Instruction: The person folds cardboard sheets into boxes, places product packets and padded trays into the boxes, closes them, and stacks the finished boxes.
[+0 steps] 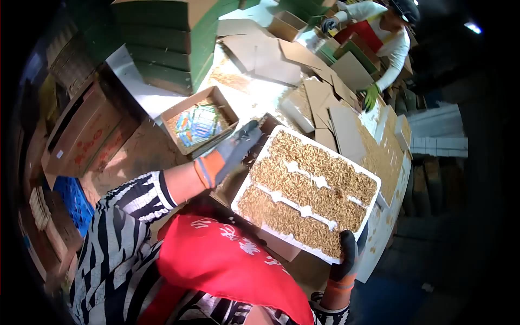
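A white foam tray full of small golden-brown, grain-like or larva-like pieces is tilted in front of me. White dividing ribs show between the pieces. My right hand, in a dark glove with an orange cuff, grips the tray's lower right corner, thumb over the rim. At the tray's upper left side is my left hand, in a grey and orange glove. Its fingers are stretched out beside the rim; whether they touch it I cannot tell. Partly hidden behind the tray is a brown cardboard box.
An open carton with blue-and-white packets stands left of the tray. Cardboard sheets and loose brown pieces cover the lit table. A co-worker reaches over its far right side. Stacked green-sided boxes rise at the left; a blue crate sits lower.
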Available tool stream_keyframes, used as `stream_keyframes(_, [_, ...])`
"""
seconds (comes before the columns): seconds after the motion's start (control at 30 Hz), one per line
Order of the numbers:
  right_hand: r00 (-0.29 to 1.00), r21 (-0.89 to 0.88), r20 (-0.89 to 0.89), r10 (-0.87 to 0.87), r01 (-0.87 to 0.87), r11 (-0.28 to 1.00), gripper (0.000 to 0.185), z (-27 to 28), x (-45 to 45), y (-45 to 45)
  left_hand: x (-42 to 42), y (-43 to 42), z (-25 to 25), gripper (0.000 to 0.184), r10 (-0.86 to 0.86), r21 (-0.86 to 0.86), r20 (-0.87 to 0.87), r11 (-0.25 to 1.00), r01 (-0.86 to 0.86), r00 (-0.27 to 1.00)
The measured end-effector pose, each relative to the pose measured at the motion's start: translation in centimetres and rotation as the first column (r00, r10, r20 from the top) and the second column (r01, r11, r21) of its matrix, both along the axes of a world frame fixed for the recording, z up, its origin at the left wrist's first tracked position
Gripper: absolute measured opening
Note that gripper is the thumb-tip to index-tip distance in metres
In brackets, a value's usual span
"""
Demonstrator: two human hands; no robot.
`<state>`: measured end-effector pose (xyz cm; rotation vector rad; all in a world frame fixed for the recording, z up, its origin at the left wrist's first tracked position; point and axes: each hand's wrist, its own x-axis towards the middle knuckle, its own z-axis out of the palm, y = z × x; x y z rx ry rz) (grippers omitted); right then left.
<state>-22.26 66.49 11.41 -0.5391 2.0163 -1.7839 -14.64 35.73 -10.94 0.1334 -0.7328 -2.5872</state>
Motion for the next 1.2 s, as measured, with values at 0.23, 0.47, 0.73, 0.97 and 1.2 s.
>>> stream_keyframes(0.23, [0.988,0.587,0.047,0.146,-0.146,0.796,0.063,0.5,-0.9,-3.3,1.0,-1.5,1.2,0.031,0.106,0.070,0.268,0.989,-0.129,0.958])
stream_keyframes(0.47, [0.593,0.975,-0.218,0.775,0.174,0.142,0.036,-4.8,-3.2,-3.5,6.0,-12.8,-11.9,0.055,0.858,-0.756,0.490,0.330,0.565,0.155])
stream_keyframes(0.73, [0.991,0.289,-0.039,0.128,-0.112,0.951,0.023,-2.5,-14.8,-4.9,6.5,-13.9,-12.9,0.058,0.824,-0.746,0.565,0.482,0.459,0.053])
stream_keyframes(0.97, [0.783,0.748,-0.543,0.304,0.287,0.598,0.105,-26.8,-40.7,-6.4,8.0,-15.6,-13.7,0.045,0.835,-0.743,0.550,0.498,0.448,-0.017])
stream_keyframes(1.2, [0.673,0.889,-0.455,0.582,0.379,0.256,0.066,-28.2,-37.1,-8.5,7.9,-14.0,-10.2,0.025,0.811,-0.790,0.585,0.567,0.233,0.011])
